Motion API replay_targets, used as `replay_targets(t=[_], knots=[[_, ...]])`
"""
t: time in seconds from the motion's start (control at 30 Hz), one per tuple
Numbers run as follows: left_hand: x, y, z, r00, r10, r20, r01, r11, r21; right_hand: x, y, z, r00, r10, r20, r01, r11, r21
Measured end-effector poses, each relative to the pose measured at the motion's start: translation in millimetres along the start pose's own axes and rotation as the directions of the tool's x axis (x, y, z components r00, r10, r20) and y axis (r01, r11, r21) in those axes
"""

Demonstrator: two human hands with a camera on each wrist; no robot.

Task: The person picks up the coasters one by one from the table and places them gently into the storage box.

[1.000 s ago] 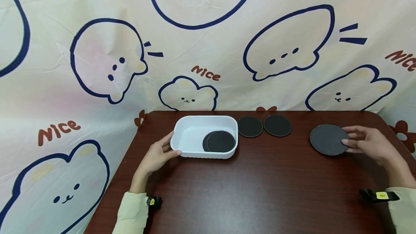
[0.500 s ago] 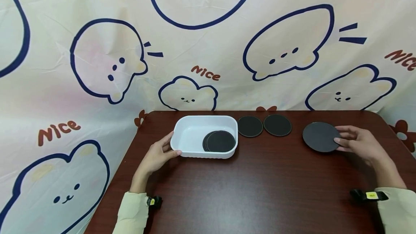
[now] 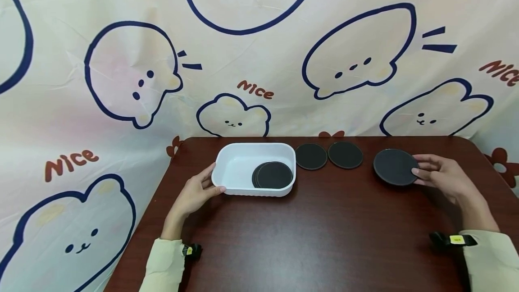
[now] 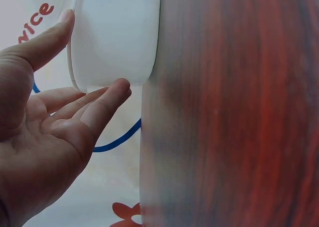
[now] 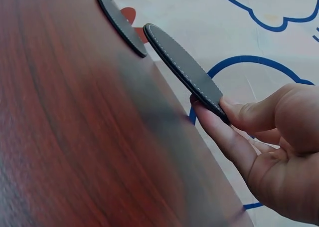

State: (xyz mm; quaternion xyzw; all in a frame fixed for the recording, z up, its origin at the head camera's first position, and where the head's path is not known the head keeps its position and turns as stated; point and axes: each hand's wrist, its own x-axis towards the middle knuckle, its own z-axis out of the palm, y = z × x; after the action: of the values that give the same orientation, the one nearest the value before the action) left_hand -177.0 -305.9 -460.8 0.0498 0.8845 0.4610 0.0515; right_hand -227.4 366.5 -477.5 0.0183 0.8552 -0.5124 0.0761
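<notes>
My right hand (image 3: 443, 175) pinches a round black coaster (image 3: 394, 167) by its right edge, thumb on top and fingers beneath. In the right wrist view the coaster (image 5: 184, 67) is tilted above the table, with pale stitching round its rim. My left hand (image 3: 196, 195) holds the near left corner of a white plastic basin (image 3: 235, 190), thumb at the front rim and fingers along the end wall. Inside the basin, overlapping black coasters (image 3: 273, 175) lie at the right end. Two more coasters, one (image 3: 311, 156) against the basin's right side and another (image 3: 345, 155) beside it, lie flat.
The brown wooden table (image 3: 320, 238) has its far edge just behind the basin and coasters. A pale cloth (image 3: 284, 57) with cartoon bears hangs behind it. Black wrist cameras sit at both pale sleeves (image 3: 164, 260).
My right hand has moved left with the coaster, toward the two on the table. My left hand and the basin have stayed in place.
</notes>
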Motion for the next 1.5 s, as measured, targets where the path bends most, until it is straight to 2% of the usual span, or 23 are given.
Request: replay_targets(t=[0.27,0.6,0.83,0.93,1.2,1.33,1.5], knots=[[-0.7,1.0,-1.4,1.0,0.004,0.004,-0.004,1.0,-0.013,1,-4,-2,1.0,0.015,0.013,-0.016,0.999,0.043],[-0.6,2.8,-0.8,1.0,0.013,0.006,-0.013,1.0,-0.019,1,-8,-5,0.998,0.042,0.04,-0.048,0.985,0.167],[0.7,0.1,-0.4,1.0,0.003,0.003,-0.003,1.0,-0.008,1,-9,-3,0.998,0.022,0.066,-0.044,0.935,0.352],[1.2,-0.7,0.1,1.0,-0.005,0.002,0.005,1.0,-0.016,1,-9,0,0.997,0.014,0.075,-0.043,0.916,0.399],[0.1,-0.8,-0.3,1.0,0.005,0.001,-0.005,1.0,-0.002,4,-13,9,0.995,-0.014,0.094,-0.03,0.895,0.445],[-0.4,0.4,-1.1,1.0,0.013,0.005,-0.013,1.0,-0.008,6,-17,15,0.995,-0.011,0.1,-0.035,0.894,0.448],[-0.7,1.6,-1.9,1.0,0.017,0.006,-0.016,1.0,-0.026,9,-23,23,0.994,-0.006,0.113,-0.049,0.875,0.481]])
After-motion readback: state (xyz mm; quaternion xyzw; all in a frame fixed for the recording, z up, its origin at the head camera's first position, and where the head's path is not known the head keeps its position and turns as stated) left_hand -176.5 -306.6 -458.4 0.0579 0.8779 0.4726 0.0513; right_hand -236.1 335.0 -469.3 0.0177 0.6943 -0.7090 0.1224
